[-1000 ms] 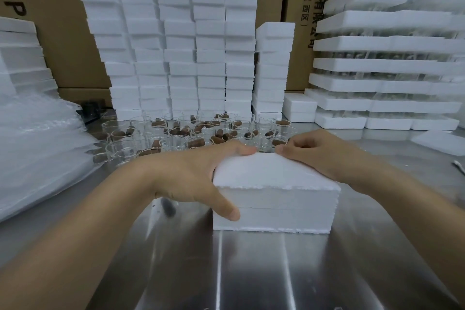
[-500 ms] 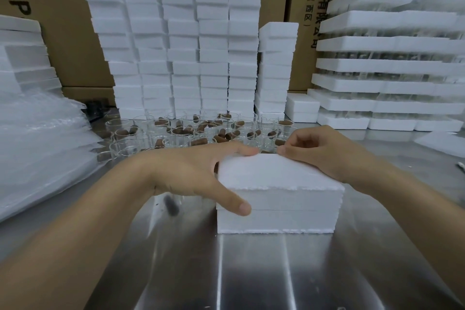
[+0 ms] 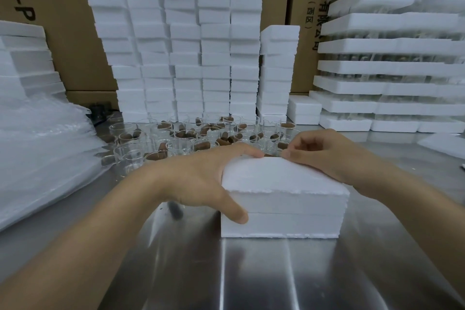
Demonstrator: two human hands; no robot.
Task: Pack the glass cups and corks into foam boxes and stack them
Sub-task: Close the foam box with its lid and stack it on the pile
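At frame centre my right grip (image 3: 324, 153) has curled onto the foam box (image 3: 284, 206) lid; left grip (image 3: 201, 184) clasps its left side. Closed, I judge: stacking next.

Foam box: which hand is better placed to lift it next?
Left, probably: the left hand spans the foam box, thumb on its front, fingers over the top; the right hand only touches the far edge.

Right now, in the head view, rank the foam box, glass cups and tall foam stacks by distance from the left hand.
1. foam box: gripped by the left hand, at its right.
2. glass cups: just behind the hand.
3. tall foam stacks: at the back, beyond the cups.
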